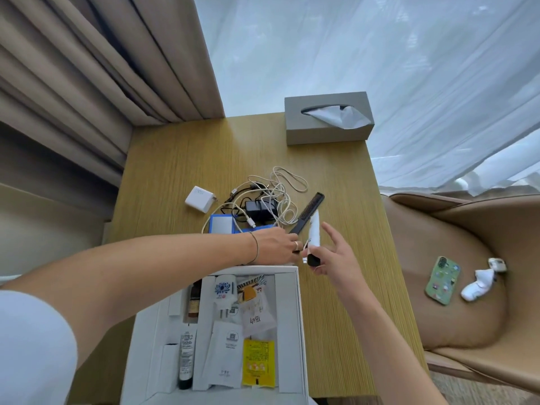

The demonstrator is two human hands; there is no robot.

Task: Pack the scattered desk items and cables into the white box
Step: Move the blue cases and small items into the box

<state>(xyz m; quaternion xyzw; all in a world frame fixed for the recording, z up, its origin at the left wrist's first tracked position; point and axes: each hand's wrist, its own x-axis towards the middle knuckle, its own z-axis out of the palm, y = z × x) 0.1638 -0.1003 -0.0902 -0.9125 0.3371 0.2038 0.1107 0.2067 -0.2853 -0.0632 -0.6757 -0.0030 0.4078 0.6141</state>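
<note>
The open white box [298,311] stands at the desk's near edge and holds tubes, sachets and a yellow packet. My right hand [336,258] holds a white tube with a black cap [314,238] just beyond the box's far right corner, fingers spread. My left hand [274,248] reaches across to the same spot, its fingertips at the tube's lower end and the near end of a black comb [309,211]; what it grips is hidden. Behind lie tangled white cables [280,194], a black adapter [258,209], a white charger [200,199] and a blue-edged card [222,225].
A grey tissue box [327,121] stands at the desk's far edge. Curtains hang behind and to the left. To the right, a tan chair [467,229] carries a green phone [442,280], a white sock [479,285] and a small white item [498,264].
</note>
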